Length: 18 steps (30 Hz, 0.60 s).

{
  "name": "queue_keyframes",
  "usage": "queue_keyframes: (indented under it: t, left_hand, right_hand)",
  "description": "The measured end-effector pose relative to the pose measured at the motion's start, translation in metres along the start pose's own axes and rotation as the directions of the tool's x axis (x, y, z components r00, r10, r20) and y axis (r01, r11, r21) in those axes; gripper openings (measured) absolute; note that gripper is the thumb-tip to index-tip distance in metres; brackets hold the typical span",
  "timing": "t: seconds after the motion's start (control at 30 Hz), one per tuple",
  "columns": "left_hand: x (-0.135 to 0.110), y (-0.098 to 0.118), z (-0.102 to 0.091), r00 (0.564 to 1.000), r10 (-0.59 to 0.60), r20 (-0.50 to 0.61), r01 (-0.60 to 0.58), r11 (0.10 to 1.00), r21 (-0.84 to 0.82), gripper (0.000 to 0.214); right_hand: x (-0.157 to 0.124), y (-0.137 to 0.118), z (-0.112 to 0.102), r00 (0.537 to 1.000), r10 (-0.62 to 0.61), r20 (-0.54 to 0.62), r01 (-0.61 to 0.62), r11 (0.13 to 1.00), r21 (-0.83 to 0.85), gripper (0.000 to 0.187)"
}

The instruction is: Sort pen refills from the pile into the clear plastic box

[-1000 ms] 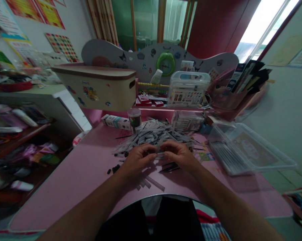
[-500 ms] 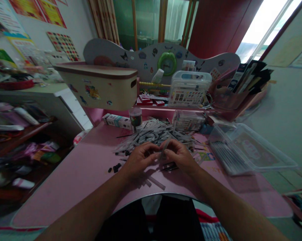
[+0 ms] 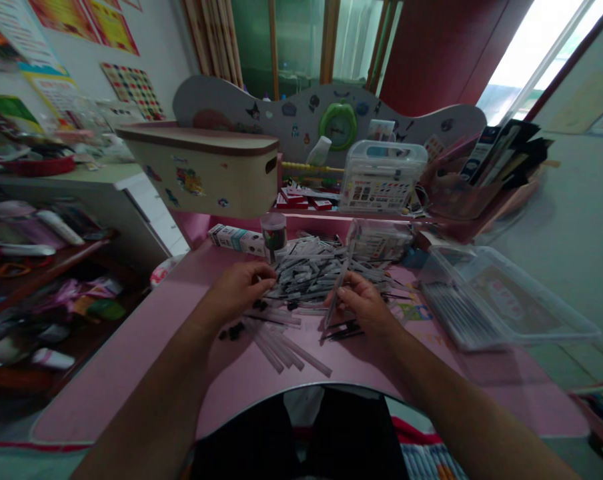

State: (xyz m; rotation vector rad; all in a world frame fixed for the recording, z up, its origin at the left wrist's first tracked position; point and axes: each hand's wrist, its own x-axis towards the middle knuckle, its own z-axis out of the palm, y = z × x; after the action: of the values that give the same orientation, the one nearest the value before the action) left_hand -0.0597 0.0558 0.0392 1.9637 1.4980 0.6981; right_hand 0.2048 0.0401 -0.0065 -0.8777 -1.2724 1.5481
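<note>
A slim translucent pen [image 3: 337, 288] stands tilted in my right hand [image 3: 362, 303], pinched between thumb and fingers. My left hand [image 3: 244, 288] is at the left edge of a heap of pens [image 3: 314, 270]. Its thumb and fingertips are nearly together, and whatever they may hold is hidden. Below the hands, several clear plastic strips or tubes [image 3: 281, 347] fan out on the pink desk [image 3: 146, 360]. Small black caps [image 3: 234, 331] lie left of them. Dark thin rods [image 3: 344, 330] rest under my right hand.
An open clear plastic box [image 3: 461, 320] with a row of thin pens is on the right. Behind the heap stand a lidded cup [image 3: 273, 233], a long carton [image 3: 236, 239] and a clear case [image 3: 381, 240]. A cream bin [image 3: 206, 173] overhangs the left back.
My hands have come apart. The left hand moved left to the heap's edge, while the right keeps the pen, now held more upright. More of the clear strips show.
</note>
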Motion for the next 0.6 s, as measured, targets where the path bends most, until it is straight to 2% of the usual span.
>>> queue_keyframes:
  t: [0.1, 0.2, 0.3, 0.43, 0.6]
  left_hand:
    - [-0.007, -0.004, -0.015, 0.988, -0.028, 0.149, -0.011, 0.967, 0.255, 0.019]
    - [-0.016, -0.011, -0.027, 0.982, -0.115, 0.152, 0.043, 0.912, 0.409, 0.016]
    - [-0.021, -0.018, -0.031, 0.975, -0.167, 0.144, 0.086, 0.89, 0.448, 0.014]
    - [-0.026, -0.029, -0.026, 0.953, -0.256, 0.164, 0.153, 0.87, 0.469, 0.009]
    - [-0.042, -0.046, -0.027, 0.933, -0.295, 0.206, 0.166, 0.862, 0.479, 0.01]
  right_hand:
    - [0.001, 0.001, -0.003, 1.0, -0.014, -0.017, 0.013, 1.0, -0.005, 0.03]
    - [0.0, 0.002, -0.004, 1.0, -0.002, -0.028, 0.002, 1.0, -0.02, 0.028]
    - [0.0, 0.001, -0.003, 0.999, 0.014, -0.036, -0.015, 0.999, -0.036, 0.027]
    - [-0.001, 0.0, -0.001, 0.999, 0.024, -0.04, -0.027, 0.997, -0.067, 0.025]
    - [-0.001, 0.0, 0.0, 0.999, 0.027, -0.046, -0.03, 0.997, -0.075, 0.024]
